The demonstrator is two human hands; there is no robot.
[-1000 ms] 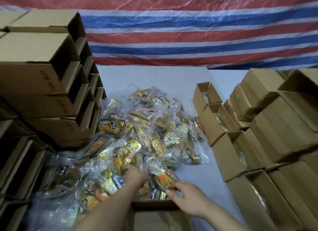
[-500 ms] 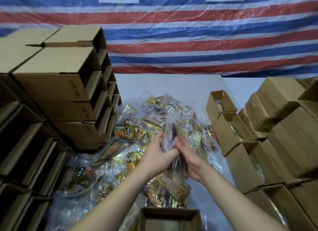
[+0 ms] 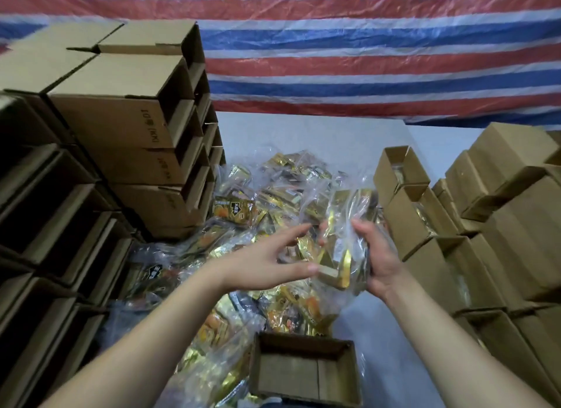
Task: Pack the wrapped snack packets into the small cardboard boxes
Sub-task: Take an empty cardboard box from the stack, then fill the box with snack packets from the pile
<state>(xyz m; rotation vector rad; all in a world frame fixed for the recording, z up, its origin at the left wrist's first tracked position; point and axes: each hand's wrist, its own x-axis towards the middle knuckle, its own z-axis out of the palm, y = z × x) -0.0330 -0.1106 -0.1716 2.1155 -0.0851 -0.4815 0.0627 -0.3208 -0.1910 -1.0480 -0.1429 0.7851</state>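
Snack packets [image 3: 346, 243] now in right hand [image 3: 379, 255] alone

Red, white and blue stripes run across the tarpaulin [image 3: 364, 58]. Cardboard boxes [image 3: 121, 110] are plain brown. Snack packets [image 3: 233, 210] show gold, orange and black under clear wrap. The counter [image 3: 303, 134] is pale grey.

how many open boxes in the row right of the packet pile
4 small brown cardboard boxes, open-topped: farthest, second, third beside the right hand, nearest. Others may be cut off below.

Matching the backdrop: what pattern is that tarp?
Red, white and blue stripes on the tarp, head view.
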